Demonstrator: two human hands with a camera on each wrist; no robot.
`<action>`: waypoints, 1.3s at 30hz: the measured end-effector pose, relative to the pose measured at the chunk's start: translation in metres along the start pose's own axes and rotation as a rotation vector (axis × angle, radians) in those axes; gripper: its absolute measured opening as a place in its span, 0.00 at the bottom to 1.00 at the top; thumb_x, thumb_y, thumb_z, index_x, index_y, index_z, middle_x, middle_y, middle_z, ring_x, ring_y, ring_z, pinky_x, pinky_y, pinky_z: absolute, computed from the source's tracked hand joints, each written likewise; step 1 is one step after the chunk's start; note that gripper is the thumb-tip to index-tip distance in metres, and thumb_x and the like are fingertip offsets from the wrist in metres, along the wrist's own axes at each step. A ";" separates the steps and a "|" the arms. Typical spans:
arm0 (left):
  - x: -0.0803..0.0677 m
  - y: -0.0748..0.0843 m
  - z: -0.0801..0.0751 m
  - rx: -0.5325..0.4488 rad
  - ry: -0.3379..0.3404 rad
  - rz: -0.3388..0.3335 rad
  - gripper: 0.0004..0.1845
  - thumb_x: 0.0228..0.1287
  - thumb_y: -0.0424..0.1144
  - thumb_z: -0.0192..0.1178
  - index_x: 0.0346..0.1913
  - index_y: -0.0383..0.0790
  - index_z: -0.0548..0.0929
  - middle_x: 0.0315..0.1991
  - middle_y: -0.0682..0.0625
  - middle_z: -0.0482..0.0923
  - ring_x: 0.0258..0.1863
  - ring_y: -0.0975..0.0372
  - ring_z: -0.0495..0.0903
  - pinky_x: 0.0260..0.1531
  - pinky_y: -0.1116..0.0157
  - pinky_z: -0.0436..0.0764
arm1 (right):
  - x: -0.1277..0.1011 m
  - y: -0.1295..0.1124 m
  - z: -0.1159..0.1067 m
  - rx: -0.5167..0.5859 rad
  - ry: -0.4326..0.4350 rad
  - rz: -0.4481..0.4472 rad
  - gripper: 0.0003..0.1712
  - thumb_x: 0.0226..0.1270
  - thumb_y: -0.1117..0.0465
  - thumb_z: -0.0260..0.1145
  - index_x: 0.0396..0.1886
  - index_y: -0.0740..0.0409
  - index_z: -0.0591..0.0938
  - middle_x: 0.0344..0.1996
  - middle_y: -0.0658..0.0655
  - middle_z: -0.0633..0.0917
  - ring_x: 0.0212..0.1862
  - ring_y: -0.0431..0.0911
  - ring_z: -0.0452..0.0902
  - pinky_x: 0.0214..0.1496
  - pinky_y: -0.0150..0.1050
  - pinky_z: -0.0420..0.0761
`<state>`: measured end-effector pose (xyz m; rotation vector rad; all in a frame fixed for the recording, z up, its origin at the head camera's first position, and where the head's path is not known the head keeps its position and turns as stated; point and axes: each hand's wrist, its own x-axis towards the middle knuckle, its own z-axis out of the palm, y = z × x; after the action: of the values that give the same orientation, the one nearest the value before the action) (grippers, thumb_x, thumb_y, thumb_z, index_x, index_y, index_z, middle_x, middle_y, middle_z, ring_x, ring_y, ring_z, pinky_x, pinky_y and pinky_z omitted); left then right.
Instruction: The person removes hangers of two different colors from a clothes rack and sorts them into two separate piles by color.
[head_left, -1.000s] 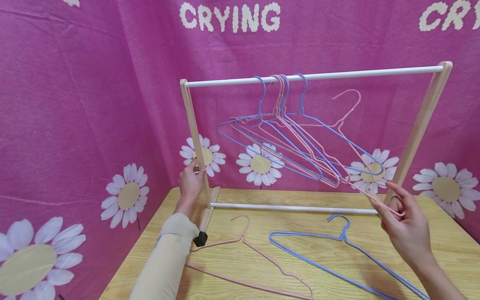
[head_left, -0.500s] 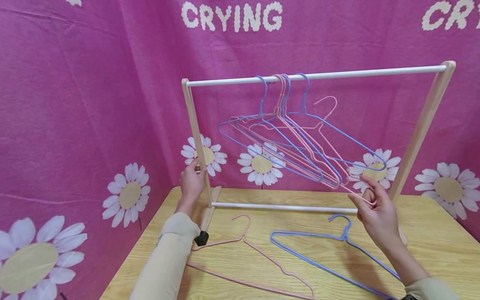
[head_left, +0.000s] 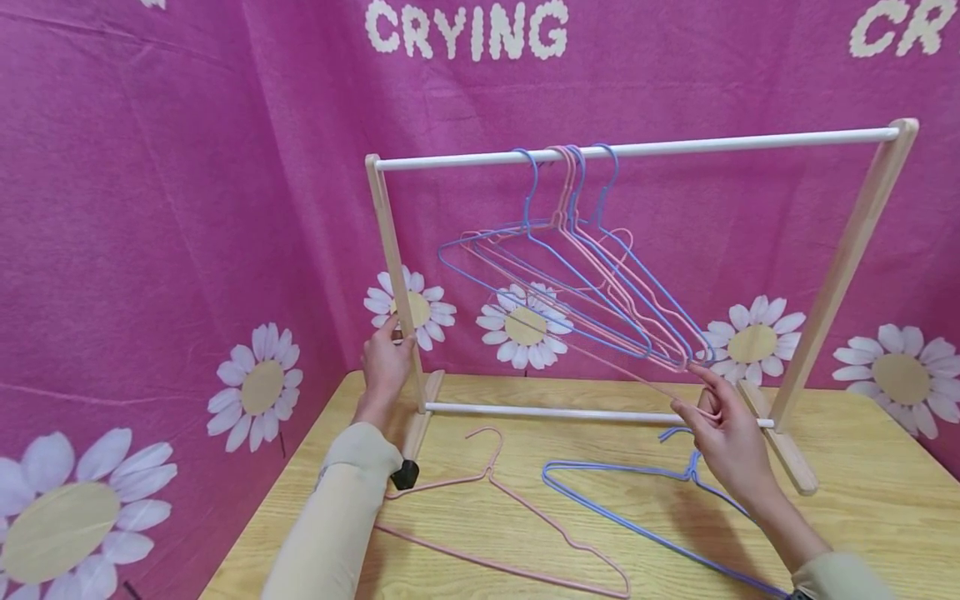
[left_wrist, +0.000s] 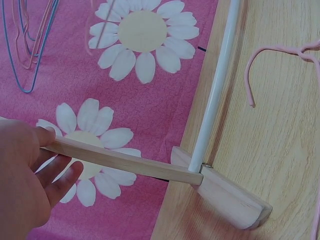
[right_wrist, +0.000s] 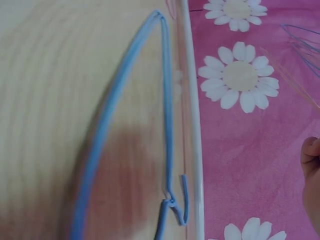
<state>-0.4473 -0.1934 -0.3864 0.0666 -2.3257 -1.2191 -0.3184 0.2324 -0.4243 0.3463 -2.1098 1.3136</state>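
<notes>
On the wooden surface (head_left: 862, 500) stands a small clothes rack (head_left: 847, 250) with a white top rail and a white bottom rail between two wooden posts. Behind it hangs a pink cloth with white daisies (head_left: 262, 387).

The left hand (head_left: 384, 367) grips the rack's left post low down, fingers curled round the wood; the left wrist view shows the fingers and thumb wrapped on that post just above its wooden foot.

The right hand (head_left: 723, 429) is raised in front of the bottom rail, near the right post. Its thumb and fingers pinch the lower corner of a pink hanger (head_left: 600, 360), which tilts up and to the left toward the bunch of hangers (head_left: 555, 275) on the top rail. Whether its hook is over the rail cannot be told, as it is lost among the others. That bunch is a mix of blue and pink wire hangers, crowded together left of the rail's middle.

Two more hangers lie flat on the surface in front of the rack: a pink one (head_left: 517, 508) on the left and a blue one (head_left: 645, 517) on the right, below the right hand.
</notes>
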 end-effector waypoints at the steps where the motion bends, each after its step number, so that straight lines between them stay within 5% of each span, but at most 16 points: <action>1: 0.000 0.000 0.000 0.001 0.000 0.001 0.22 0.70 0.36 0.60 0.66 0.49 0.77 0.48 0.39 0.86 0.48 0.46 0.86 0.55 0.47 0.78 | -0.002 0.004 0.000 -0.010 -0.010 0.008 0.31 0.65 0.73 0.66 0.68 0.65 0.70 0.20 0.44 0.61 0.16 0.31 0.58 0.15 0.33 0.63; 7: 0.001 0.002 0.000 0.006 -0.008 -0.011 0.22 0.70 0.37 0.60 0.66 0.48 0.77 0.50 0.39 0.86 0.48 0.46 0.85 0.55 0.46 0.77 | -0.020 0.015 0.001 0.011 -0.071 0.050 0.32 0.65 0.70 0.67 0.69 0.58 0.71 0.19 0.44 0.63 0.15 0.32 0.60 0.14 0.34 0.64; 14: 0.000 0.001 0.001 0.040 0.058 0.058 0.19 0.64 0.35 0.63 0.58 0.46 0.82 0.45 0.40 0.88 0.48 0.47 0.86 0.52 0.46 0.75 | -0.049 0.004 0.008 0.093 -0.184 0.054 0.30 0.66 0.72 0.64 0.68 0.64 0.70 0.19 0.44 0.61 0.14 0.35 0.56 0.12 0.36 0.62; 19: 0.002 -0.001 0.002 0.037 0.051 0.049 0.19 0.66 0.35 0.63 0.60 0.47 0.81 0.46 0.40 0.87 0.47 0.48 0.87 0.53 0.47 0.75 | -0.071 -0.004 0.017 0.141 -0.249 0.065 0.28 0.66 0.73 0.64 0.66 0.65 0.71 0.20 0.45 0.61 0.12 0.37 0.54 0.09 0.32 0.61; 27: 0.001 -0.001 0.001 0.026 0.049 0.033 0.20 0.66 0.35 0.63 0.61 0.48 0.81 0.46 0.39 0.87 0.47 0.48 0.87 0.53 0.47 0.76 | -0.093 -0.018 0.030 0.266 -0.377 0.145 0.28 0.68 0.70 0.63 0.66 0.63 0.70 0.22 0.48 0.58 0.12 0.40 0.50 0.09 0.28 0.59; 33: 0.002 -0.001 0.000 0.023 0.038 0.032 0.20 0.67 0.35 0.62 0.61 0.48 0.81 0.46 0.39 0.87 0.47 0.48 0.86 0.54 0.47 0.76 | -0.104 -0.026 0.037 0.359 -0.496 0.246 0.28 0.70 0.67 0.63 0.67 0.62 0.69 0.22 0.50 0.56 0.15 0.32 0.49 0.12 0.25 0.56; 39: 0.002 -0.001 0.001 0.013 0.033 0.017 0.20 0.67 0.35 0.62 0.62 0.48 0.80 0.47 0.39 0.87 0.47 0.48 0.87 0.54 0.48 0.78 | -0.115 -0.026 0.048 0.390 -0.553 0.076 0.27 0.68 0.71 0.63 0.65 0.53 0.72 0.20 0.57 0.58 0.15 0.42 0.50 0.13 0.28 0.56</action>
<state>-0.4496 -0.1939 -0.3867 0.0709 -2.3021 -1.1858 -0.2337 0.1667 -0.4923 0.8877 -2.3001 1.8403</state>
